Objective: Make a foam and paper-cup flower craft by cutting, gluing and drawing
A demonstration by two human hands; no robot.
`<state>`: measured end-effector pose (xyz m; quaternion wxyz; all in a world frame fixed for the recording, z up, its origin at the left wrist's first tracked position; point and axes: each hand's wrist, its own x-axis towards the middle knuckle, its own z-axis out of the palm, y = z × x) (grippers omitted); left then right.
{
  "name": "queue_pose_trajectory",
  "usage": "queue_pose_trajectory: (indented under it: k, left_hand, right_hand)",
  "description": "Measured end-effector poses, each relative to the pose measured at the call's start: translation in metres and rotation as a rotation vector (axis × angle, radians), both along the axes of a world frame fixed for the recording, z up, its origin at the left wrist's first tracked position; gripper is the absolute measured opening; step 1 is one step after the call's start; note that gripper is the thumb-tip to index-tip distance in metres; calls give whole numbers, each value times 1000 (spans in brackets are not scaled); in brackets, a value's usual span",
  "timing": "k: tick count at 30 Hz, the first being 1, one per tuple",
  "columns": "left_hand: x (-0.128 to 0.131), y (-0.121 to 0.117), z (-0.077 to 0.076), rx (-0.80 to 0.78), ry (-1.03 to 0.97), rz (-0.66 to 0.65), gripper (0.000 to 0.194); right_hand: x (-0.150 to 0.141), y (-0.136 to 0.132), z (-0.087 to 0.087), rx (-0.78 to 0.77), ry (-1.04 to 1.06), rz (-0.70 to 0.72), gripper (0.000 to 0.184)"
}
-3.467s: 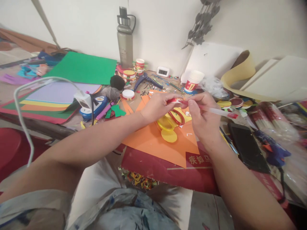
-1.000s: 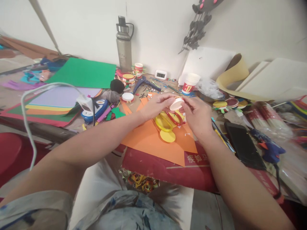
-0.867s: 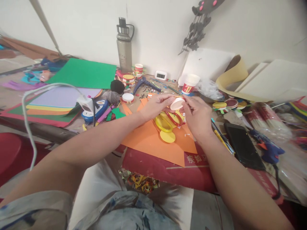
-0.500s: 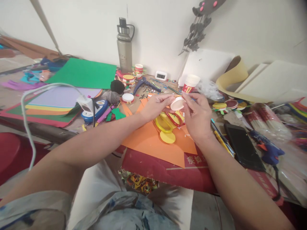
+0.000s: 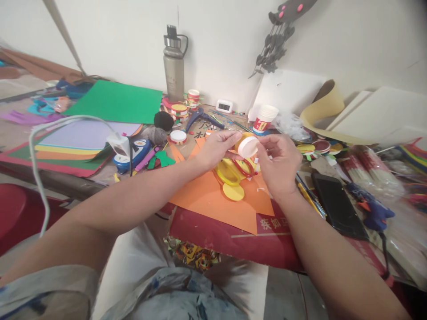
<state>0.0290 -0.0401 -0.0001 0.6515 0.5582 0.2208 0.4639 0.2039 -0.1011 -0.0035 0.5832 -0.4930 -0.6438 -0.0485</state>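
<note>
Over the middle of the table, my right hand pinches a short white cut-off paper cup piece by its right side. My left hand is closed at the other side, its thumb and fingertips by the cup piece's yellow-orange edge. Below my hands lie scissors with yellow and red handles, on orange sheets. A yellow paper disc rests against the yellow handle loop. A similar white cup piece with a red band stands to the left.
Stacked paper cups, a small clock and a bottle stand at the back. To the right lie a phone and a blue glue gun. Green foam sheet and a white cable are at the left.
The white cup piece has turned and shifted slightly, showing more of its yellow-orange edge. My right hand has moved a little to the right, and my hands are slightly further apart.
</note>
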Motion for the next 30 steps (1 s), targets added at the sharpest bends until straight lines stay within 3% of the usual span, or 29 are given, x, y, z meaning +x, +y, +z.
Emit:
queue_pose_trajectory:
  k: [3,6,9,11,14,16,18,21,26,28,30]
  left_hand:
    - [0,2,3,-30,71,41,35]
    - [-2,7,3,-27,301,161,28]
    - [-5,15,1,153,634,307,27]
    - [-7,19,-1,306,779,330,28]
    - [-10,20,2,498,811,328,31]
    - [-13,18,6,511,718,306,34]
    - [-14,15,11,376,570,183,40]
    - [-14,13,12,135,383,-129,52]
    - [-11,12,4,-43,322,-599,77]
    - [-11,10,3,-69,290,-671,75]
    - [-11,9,5,-89,244,-647,67]
  right_hand:
    - [2,-1,0,53,-8,51,4]
    - [4,2,-1,76,21,137,4]
    - [6,7,-4,14,67,211,2]
    - [7,10,-4,-32,85,240,1]
    - [7,11,-2,-33,67,273,3]
    - [8,10,2,-23,35,310,7]
    - [9,9,5,-33,-4,347,9]
    - [11,6,10,-59,-55,375,11]
    - [10,3,13,-73,-60,446,12]
    - [8,3,13,-89,-46,457,11]
    - [8,3,12,-115,-19,432,6]
